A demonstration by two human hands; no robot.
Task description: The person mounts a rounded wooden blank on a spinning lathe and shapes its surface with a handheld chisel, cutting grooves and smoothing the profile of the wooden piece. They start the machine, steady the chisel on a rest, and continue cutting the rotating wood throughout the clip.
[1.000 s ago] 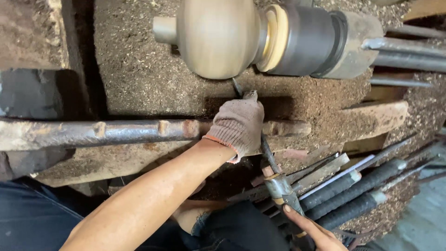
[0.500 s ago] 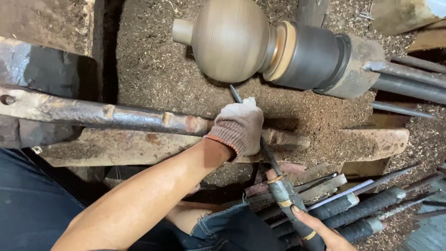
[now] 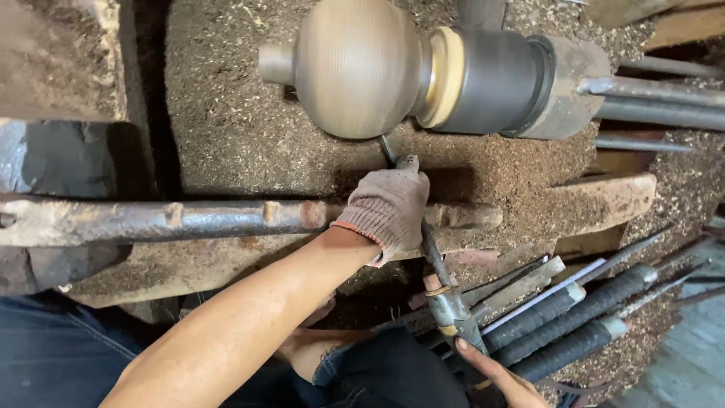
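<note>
Partly cut off at the bottom edge, the bare right hand [image 3: 495,374] grips the taped handle of a long steel turning chisel [image 3: 434,261], its tip hidden under the rounded grey-brown wooden workpiece [image 3: 355,68] just above the hands. The gloved left hand [image 3: 389,208] closes over the chisel shaft on the rusty iron tool-rest bar [image 3: 189,219]. Sawdust [image 3: 226,128] blankets everything, and spare dark-handled chisels [image 3: 574,317] lie right of the hands.

The right hand [image 3: 495,378] is cut off by the bottom edge, and the chisel [image 3: 442,287] tip seems hidden behind the blurred workpiece [image 3: 355,68].
</note>
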